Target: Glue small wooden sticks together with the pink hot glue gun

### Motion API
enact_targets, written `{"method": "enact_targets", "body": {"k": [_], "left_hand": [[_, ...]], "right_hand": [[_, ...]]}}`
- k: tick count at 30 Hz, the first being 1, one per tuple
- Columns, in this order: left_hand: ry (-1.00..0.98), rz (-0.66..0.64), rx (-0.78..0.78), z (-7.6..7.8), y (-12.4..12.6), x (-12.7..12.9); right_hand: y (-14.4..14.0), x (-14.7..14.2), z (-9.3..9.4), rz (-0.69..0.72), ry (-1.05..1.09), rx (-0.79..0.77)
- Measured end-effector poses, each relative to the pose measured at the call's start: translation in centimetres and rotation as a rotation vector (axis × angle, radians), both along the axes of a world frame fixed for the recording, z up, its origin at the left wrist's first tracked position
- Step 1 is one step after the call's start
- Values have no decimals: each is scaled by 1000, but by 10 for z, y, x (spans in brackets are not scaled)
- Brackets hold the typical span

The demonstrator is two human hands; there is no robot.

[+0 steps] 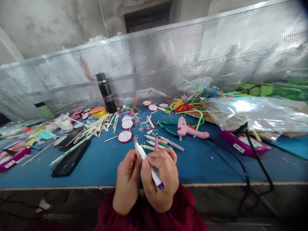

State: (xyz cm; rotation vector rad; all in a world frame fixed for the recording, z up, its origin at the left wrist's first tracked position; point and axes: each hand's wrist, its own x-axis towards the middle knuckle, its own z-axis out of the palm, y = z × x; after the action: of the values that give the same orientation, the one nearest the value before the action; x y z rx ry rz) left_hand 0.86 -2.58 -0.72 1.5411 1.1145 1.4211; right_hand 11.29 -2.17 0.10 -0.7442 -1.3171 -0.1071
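My right hand (160, 178) is closed around a white marker pen (155, 176) with a purple end, slanting up to the left. Beside it, my left hand (127, 183) pinches a narrow tan stick (137, 150), partly hidden by the fingers. The marker's upper end meets this stick, near a pinkish-brown tip. A pink pen-like end (156, 143) rises above my right fingers; I cannot tell whether they hold it. Just beyond my hands lie several pastel markers (156, 140) and a round white disc with a red rim (125, 136).
A pink glue gun (190, 130) and teal-handled pliers (168, 126) lie right of centre. Farther right is a purple box (245, 144) with black cables. To the left are a black phone (71, 158) and many wooden sticks (98, 123). A black bottle (106, 93) stands behind.
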Motion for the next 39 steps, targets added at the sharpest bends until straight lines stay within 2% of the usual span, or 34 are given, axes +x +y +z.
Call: {"method": "enact_targets", "body": {"k": [8, 39], "left_hand": [[-15, -21, -16, -1, -1, 0], [-3, -1, -8, 1, -1, 1]], "right_hand": [[-1, -1, -2, -43, 30, -8], [-2, 0, 2, -2, 4, -8]]}}
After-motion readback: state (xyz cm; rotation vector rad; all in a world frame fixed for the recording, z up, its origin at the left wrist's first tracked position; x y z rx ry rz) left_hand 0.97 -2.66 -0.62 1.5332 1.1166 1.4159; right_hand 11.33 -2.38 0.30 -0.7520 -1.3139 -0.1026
